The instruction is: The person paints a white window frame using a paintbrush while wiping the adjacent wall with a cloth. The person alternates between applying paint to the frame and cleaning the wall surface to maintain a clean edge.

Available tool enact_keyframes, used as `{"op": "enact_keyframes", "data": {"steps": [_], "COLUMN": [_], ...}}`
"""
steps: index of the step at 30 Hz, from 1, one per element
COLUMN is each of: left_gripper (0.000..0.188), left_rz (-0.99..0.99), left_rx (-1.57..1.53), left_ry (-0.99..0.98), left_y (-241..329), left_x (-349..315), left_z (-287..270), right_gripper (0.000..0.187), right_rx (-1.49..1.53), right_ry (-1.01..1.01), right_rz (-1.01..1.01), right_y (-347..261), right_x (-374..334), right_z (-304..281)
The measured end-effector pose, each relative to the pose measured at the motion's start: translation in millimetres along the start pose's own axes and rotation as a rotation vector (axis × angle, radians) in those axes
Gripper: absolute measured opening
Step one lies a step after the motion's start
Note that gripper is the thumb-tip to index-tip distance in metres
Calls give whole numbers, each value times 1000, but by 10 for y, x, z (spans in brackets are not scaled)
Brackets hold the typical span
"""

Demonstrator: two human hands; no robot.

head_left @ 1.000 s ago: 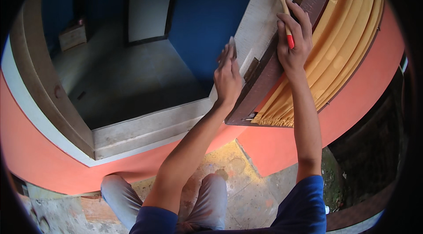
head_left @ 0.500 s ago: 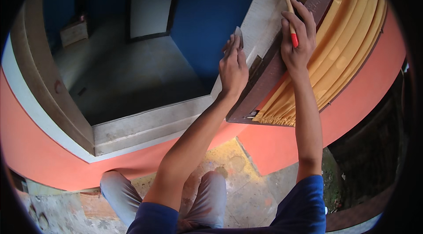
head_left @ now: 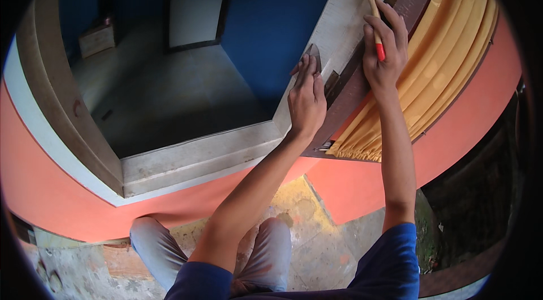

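Note:
My left hand (head_left: 308, 99) presses a thin grey piece (head_left: 314, 54) with a pointed tip against the whitish window frame (head_left: 332, 34). Sandpaper is possible, but the fingers cover most of it and its kind does not show clearly. Farther up and to the right, my right hand (head_left: 386, 57) holds a paintbrush (head_left: 372, 3) by its pale wooden, red-ended handle. Its yellowish bristles point up and away, over the same frame. The right wrist lies over a dark brown frame edge (head_left: 353, 93), beside a yellow curtain (head_left: 430, 85).
Left of my hands, the opening shows a room with a blue wall (head_left: 266, 28), a pale door (head_left: 199, 3) and a box (head_left: 96, 41). The grey sill (head_left: 192, 158) runs below it. Under that stands a salmon-coloured wall (head_left: 175, 201), above a paint-stained floor (head_left: 311, 243).
My left hand has slid slightly down and to the right along the frame with the grey piece. My right hand and the paintbrush have stayed almost in place.

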State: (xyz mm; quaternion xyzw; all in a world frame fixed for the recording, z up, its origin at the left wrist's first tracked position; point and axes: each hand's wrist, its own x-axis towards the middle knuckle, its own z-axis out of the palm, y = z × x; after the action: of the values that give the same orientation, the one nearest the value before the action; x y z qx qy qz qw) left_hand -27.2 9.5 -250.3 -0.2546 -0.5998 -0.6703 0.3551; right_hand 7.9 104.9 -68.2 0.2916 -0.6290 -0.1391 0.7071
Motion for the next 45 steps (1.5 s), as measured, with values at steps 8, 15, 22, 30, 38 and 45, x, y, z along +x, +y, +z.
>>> {"op": "enact_keyframes", "data": {"steps": [8,15,22,30,38,45], "left_gripper": [44,41,44,46,43,43], "left_rz": [-301,-48,-213,-19,-61,17], "left_rx": [8,-40,67,53,-10,-73], "left_ry": [54,61,22,62,29,-9], "left_y": [-571,0,-501,-153,-7,127], "left_x": [-663,-114,-482,-375,43,8], "left_z": [-89,33,-95,30,36,-8], "right_gripper": [20,20,20,18,19,19], "right_rx": [3,16,32,3,8,-3], "right_ry": [-3,4,22,15,2,-11], "right_rz": [11,4,8,-5,21,7], "right_y": [-10,21,9,41,28,21], "right_x": [17,-37,-19,-25,-36,-2], "right_z": [21,-4,28,-1,-10,-44]}}
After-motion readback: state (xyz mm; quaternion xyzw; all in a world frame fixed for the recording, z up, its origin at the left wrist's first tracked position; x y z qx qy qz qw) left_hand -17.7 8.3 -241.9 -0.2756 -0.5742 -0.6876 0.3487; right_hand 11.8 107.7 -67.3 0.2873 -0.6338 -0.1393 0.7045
